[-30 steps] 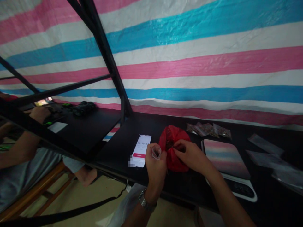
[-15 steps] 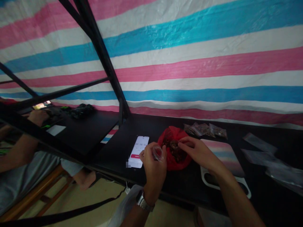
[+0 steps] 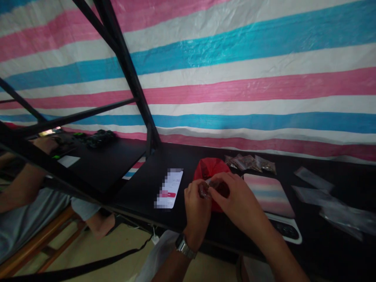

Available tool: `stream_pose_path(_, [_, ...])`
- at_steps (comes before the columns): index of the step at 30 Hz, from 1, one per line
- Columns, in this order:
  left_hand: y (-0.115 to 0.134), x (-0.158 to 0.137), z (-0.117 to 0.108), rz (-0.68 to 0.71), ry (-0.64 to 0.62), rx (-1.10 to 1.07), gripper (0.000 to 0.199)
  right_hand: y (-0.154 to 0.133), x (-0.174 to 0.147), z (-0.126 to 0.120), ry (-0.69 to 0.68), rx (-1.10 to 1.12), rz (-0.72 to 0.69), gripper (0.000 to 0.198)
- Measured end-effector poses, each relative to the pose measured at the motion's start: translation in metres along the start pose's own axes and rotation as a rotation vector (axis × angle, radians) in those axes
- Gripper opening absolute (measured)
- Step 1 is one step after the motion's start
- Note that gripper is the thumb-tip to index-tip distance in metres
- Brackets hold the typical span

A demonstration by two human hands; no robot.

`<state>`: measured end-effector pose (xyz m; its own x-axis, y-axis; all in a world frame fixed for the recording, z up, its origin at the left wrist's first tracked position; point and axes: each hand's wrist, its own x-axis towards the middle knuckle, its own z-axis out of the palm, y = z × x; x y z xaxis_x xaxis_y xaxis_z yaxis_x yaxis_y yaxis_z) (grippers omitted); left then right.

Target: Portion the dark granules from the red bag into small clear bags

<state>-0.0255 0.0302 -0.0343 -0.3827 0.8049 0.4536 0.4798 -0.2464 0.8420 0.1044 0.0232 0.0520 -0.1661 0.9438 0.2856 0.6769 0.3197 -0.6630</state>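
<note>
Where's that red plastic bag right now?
In the head view, the crinkled red plastic bag is just right of centre on the black tabletop, partly behind the right hand, between the white-screened phone and the shiny, round-cornered rectangular panel.

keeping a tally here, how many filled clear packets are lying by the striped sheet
3 visible: the left packet just beyond the red bag, the middle packet beside it, the right packet at the end. They overlap, so another may be hidden.
</note>
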Motion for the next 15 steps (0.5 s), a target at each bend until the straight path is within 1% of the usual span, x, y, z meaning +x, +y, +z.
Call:
stream_pose_path(3, [-0.0009, 0.0, 0.0004, 0.001, -0.01, -0.01, 0.028, -0.0013, -0.0027, 0.0056, 0.027, -0.134, -0.129, 0.016])
stream_pose_path(6, [-0.0004, 0.0008, 0.002, -0.021, 0.007, -0.013, 0.02, 0.0009, -0.0025, 0.0079, 0.048, -0.162, -0.218, 0.021])
stream_pose_path(9, [0.0008, 0.0016, 0.004, -0.071, 0.017, -0.063, 0.016, 0.0039, -0.0006, 0.0068, 0.067, -0.123, -0.233, 0.025])
stream_pose_path(12, [0.002, 0.0019, 0.0052, -0.122, -0.007, -0.17, 0.022, 0.0058, 0.0013, 0.004, 0.084, -0.064, -0.221, 0.024])
stream_pose_path(15, [0.0042, 0.0016, 0.005, -0.153, -0.014, -0.265, 0.03, 0.0065, 0.0028, 0.0013, 0.074, -0.007, -0.214, 0.025])
